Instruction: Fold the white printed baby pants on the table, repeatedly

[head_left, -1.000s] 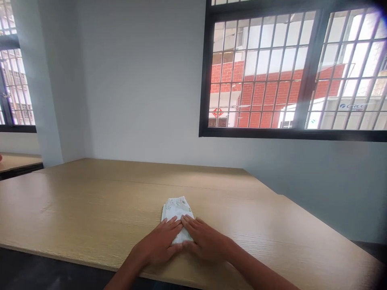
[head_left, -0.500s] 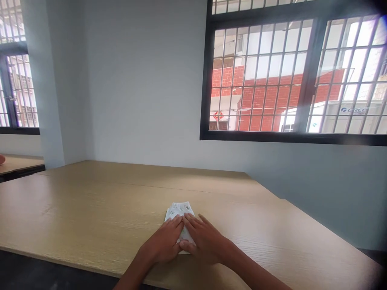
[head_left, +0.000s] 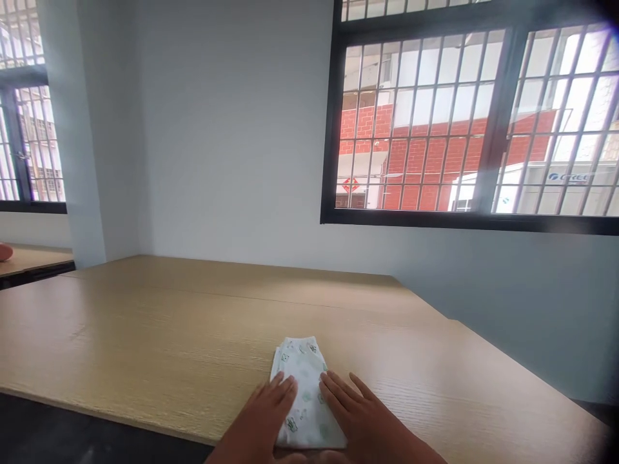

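A small folded white cloth with a pale green print (head_left: 304, 386) lies on the wooden table (head_left: 145, 335) near its front edge. My left hand (head_left: 264, 419) rests flat on the cloth's left side, fingers stretched out. On the cloth's right side my right hand (head_left: 362, 419) lies flat too, fingers pointing away from me. The strip of cloth between the two hands is uncovered. Both wrists run off the bottom of the view.
A white wall with a large barred window (head_left: 474, 122) stands behind the table. A second table (head_left: 29, 258) sits at the far left with a small reddish thing (head_left: 4, 251) at its edge, below another window (head_left: 24, 148). The table's right edge runs diagonally toward me.
My hands have slid apart and back toward me, uncovering the middle of the cloth. The cloth now looks longer and flatter, and sits lower in the view.
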{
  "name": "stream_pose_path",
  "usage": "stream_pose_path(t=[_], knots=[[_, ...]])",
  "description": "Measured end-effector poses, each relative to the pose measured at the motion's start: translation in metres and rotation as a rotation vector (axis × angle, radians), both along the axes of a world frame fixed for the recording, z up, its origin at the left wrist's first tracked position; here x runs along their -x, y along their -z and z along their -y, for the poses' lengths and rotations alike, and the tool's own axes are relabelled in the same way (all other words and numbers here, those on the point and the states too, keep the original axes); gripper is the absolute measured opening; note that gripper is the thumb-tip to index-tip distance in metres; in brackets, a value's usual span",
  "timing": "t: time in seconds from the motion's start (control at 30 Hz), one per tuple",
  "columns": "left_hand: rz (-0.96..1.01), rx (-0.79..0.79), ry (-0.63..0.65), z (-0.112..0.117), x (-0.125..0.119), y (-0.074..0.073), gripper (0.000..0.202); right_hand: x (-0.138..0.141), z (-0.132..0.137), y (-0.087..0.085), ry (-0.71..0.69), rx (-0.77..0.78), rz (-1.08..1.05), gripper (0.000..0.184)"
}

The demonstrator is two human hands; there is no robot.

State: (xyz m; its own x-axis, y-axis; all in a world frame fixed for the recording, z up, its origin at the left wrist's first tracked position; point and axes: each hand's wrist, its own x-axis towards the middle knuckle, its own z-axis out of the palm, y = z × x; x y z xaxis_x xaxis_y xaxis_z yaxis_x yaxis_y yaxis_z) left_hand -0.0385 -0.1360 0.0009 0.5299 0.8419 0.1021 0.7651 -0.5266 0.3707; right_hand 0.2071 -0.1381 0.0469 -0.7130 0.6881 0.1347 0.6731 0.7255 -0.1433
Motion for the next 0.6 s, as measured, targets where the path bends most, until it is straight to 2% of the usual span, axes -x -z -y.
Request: stream_pose_path(t=[0.07,0.13,0.2,0.3,0.4,0.5,0.6], knots=[[-0.037,-0.011,0.024,-0.001,-0.015,0.007,0.08,0.0,-0.002,0.013,-0.048,-0.106,-0.005,0.081],[-0.068,-0.064,-0.002,-0.004,-0.021,0.018,0.075,-0.001,-0.008,0.034,-0.1,-0.209,0.018,0.074],[-0.058,-0.169,0.006,-0.005,-0.013,0.03,0.072,-0.007,-0.012,0.055,-0.115,-0.317,0.048,0.068],[0.011,-0.337,0.132,-0.004,0.01,0.042,0.068,-0.02,-0.012,0.075,-0.084,-0.475,0.08,0.072],[0.088,-0.466,0.187,-0.006,0.023,0.05,0.057,-0.031,-0.006,0.076,-0.093,-0.578,0.08,0.064],[0.175,-0.553,0.21,-0.012,0.017,0.054,0.029,-0.034,-0.001,0.069,-0.156,-0.597,0.038,0.046],[0.233,-0.455,0.278,-0.012,0.004,0.049,0.014,-0.035,0.004,0.063,-0.186,-0.481,-0.114,0.028]])
